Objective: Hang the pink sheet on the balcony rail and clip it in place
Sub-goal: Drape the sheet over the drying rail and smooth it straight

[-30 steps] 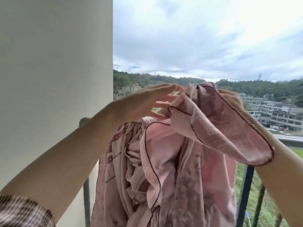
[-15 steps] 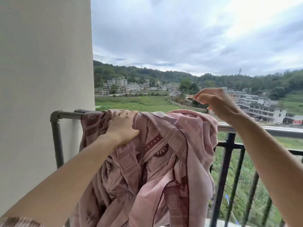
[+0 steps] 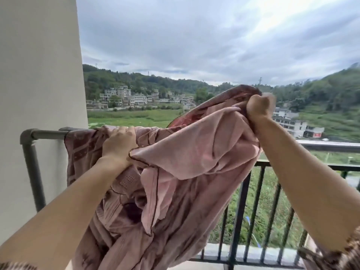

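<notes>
At the left end of the balcony rail [image 3: 48, 133], beside the wall [image 3: 39, 75], the left hand [image 3: 119, 143] grips a bunch of the pink sheet [image 3: 194, 158] against the bar. Most of the sheet hangs bundled on the near side. Further right, the right hand [image 3: 260, 108] clenches a raised fold. That fold should probably travel right along the rail, spreading the cloth flat before any clipping.
</notes>
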